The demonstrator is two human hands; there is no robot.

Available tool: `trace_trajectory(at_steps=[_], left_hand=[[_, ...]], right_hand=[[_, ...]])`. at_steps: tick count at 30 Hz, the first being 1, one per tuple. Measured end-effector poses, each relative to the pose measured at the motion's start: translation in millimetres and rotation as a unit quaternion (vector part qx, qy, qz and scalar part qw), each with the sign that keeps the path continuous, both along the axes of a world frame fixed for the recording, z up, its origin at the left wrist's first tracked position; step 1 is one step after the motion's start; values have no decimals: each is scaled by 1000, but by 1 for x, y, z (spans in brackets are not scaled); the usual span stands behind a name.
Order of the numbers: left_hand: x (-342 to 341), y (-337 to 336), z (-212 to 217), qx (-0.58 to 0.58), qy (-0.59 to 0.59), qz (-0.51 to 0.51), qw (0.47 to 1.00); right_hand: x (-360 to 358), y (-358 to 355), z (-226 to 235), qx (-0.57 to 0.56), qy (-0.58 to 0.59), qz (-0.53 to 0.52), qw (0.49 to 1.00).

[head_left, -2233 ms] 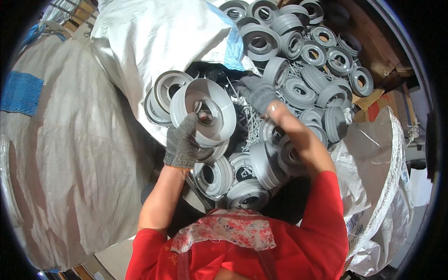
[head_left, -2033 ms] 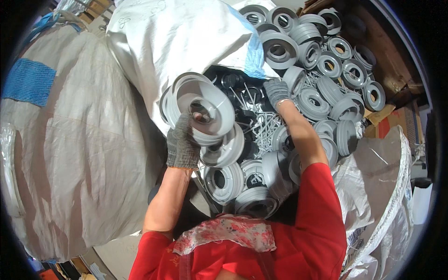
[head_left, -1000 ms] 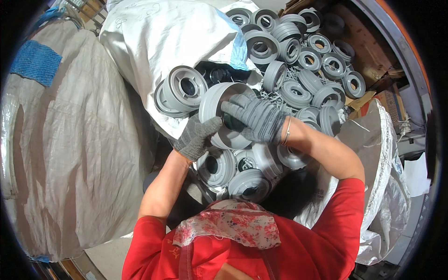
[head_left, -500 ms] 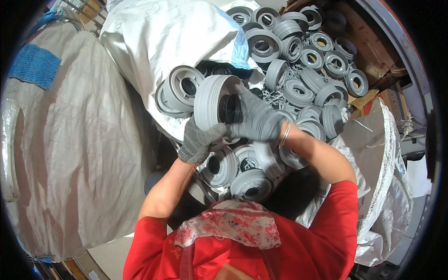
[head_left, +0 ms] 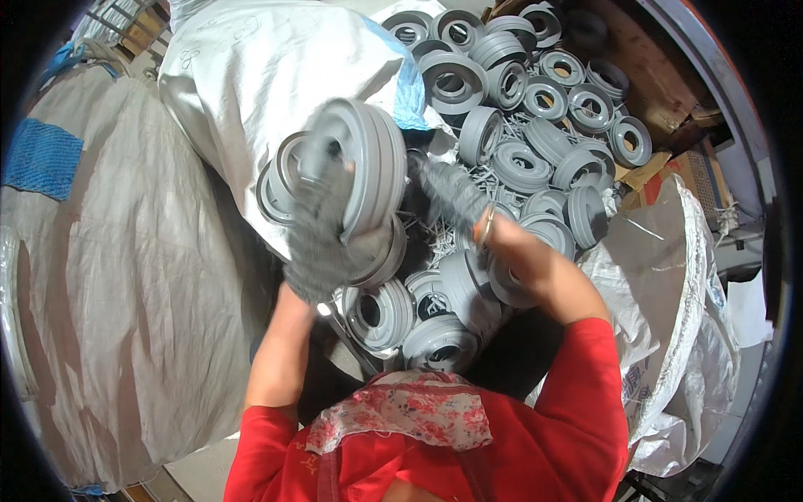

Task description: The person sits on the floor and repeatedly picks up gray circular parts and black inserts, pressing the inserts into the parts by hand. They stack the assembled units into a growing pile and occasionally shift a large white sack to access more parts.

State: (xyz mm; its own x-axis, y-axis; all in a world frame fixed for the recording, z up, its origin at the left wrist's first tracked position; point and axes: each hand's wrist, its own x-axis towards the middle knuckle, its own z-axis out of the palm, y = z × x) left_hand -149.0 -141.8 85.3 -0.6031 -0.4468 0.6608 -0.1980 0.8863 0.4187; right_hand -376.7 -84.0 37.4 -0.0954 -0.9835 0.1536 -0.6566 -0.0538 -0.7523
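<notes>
My left hand (head_left: 318,238), in a grey knitted glove and blurred by motion, grips a ribbed grey plastic ring (head_left: 381,167), tilted with its open face to the left. Below it, another grey ring (head_left: 387,255) shows partly behind the glove. My right hand (head_left: 454,194), gloved too, is apart from the held ring, just right of it. Its fingers point up and left beside something dark, and blur hides whether they hold anything. More grey rings (head_left: 284,180) rest on the white sack behind my left hand.
Many loose grey rings (head_left: 523,166) and thin grey plastic scraps (head_left: 483,177) are heaped ahead and right. A white sack (head_left: 276,75) stands ahead, a large pale sack (head_left: 142,251) at left. An opened sack (head_left: 661,251) is on the right. Several rings (head_left: 378,314) lie near my lap.
Both hands were on the grey ring; now my right hand is off it. My left hand has moved left and turned the ring, whose opening faced right before.
</notes>
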Motion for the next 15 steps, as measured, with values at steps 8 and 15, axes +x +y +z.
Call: trace_trajectory(at_steps=[8,15], left_hand=[[14,-60,-38,-3,-106,175,979],[-1,-14,-21,533,146,51,832]], right_hand=[[-191,-57,-134,51,13,-361,931],[-108,-40,-70,-145,-14,-386,911]])
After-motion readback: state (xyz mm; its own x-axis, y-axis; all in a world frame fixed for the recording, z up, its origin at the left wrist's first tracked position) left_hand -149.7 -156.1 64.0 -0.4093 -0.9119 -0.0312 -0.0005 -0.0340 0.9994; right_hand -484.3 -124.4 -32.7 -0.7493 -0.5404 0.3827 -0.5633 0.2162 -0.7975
